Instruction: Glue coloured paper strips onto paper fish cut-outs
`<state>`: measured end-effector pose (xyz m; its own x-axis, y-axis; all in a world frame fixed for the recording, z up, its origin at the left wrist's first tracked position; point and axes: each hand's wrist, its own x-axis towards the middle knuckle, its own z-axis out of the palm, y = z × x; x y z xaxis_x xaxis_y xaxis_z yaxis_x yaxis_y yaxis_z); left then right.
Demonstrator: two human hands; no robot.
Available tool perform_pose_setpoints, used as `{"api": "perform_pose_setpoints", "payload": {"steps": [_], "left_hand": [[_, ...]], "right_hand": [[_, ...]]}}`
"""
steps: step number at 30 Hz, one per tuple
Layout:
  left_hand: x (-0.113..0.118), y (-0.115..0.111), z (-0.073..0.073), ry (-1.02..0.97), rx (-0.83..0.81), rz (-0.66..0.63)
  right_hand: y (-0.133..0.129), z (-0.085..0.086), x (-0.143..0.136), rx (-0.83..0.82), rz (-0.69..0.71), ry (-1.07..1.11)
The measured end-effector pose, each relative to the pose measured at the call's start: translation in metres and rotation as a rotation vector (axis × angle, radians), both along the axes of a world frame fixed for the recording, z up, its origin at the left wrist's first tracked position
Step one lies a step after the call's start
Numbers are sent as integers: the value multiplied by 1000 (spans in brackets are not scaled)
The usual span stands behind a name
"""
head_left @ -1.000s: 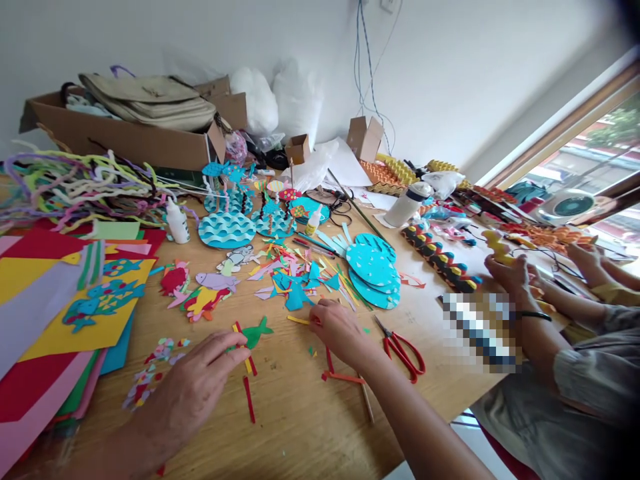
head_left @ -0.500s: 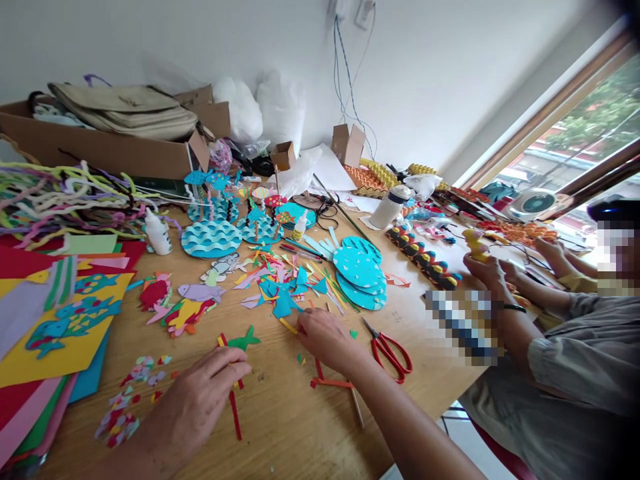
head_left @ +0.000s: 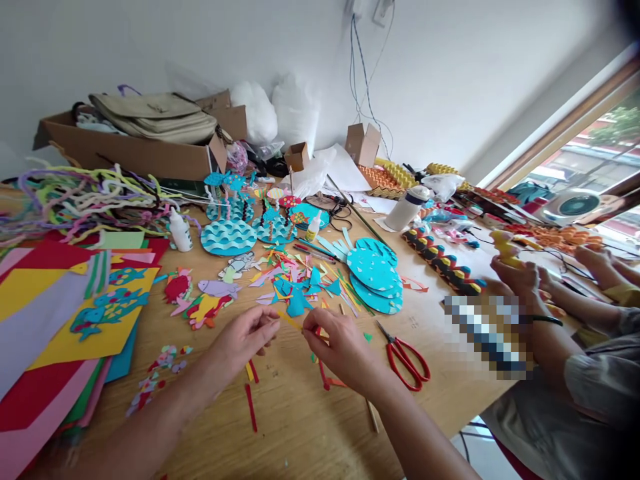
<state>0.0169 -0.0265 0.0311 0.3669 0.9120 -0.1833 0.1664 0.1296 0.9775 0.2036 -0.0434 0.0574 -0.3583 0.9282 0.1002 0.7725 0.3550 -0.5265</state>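
Observation:
A narrow yellow paper strip (head_left: 290, 321) stretches between my two hands, above the table. My left hand (head_left: 245, 343) is closed, its fingertips pinching at the strip's left end. At the other end, my right hand (head_left: 343, 343) pinches the strip between thumb and fingers. Below my left hand lie a red strip (head_left: 251, 408) and short red and yellow pieces. Under my right hand are more red strips (head_left: 323, 370), partly covered. Blue paper cut-outs (head_left: 297, 303) lie just beyond my fingers, among coloured scraps. Red-handled scissors (head_left: 407, 360) rest right of my right hand.
Coloured paper sheets (head_left: 60, 333) are stacked at the left, with pipe cleaners (head_left: 100, 200) behind. Glue bottles (head_left: 180, 230), blue discs (head_left: 375, 270) and paper fish (head_left: 215, 290) occupy the middle. A co-worker's hands (head_left: 520, 277) hold a yellow piece at the right.
My left hand has moved right and up to the yellow strip, off the spot where a green paper fish lay; that fish is now out of sight. My right hand has lifted the strip slightly.

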Motion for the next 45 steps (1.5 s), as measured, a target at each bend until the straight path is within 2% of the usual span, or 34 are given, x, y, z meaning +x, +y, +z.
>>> {"api": "perform_pose_setpoints", "payload": {"steps": [5,12,20,24,28,32,37,41,45], "left_hand": [[19,14,-3,-69,-63,-10],[22,19,-11,-39,-2,18],[7,25,-17,-3,111,75],[-5,24,-9,-3,128,120],[-14,25,2,2,130,160],[-20,26,6,-4,123,177],[-23,24,-2,7,95,102],[-20,20,-8,19,103,16],[-11,15,-2,99,127,-84]], "right_hand": [[1,-11,-6,-66,-16,61],[7,-27,7,-110,-176,107],[2,-27,-17,-175,-257,-324],[5,-31,-30,-203,-249,-461],[8,-38,-35,-231,-236,-498],[9,-43,-31,-246,-230,-446],[5,-38,-23,-202,-192,-350],[-4,-22,-25,-163,-167,-77],[-10,-13,-33,-211,-122,193]]}}
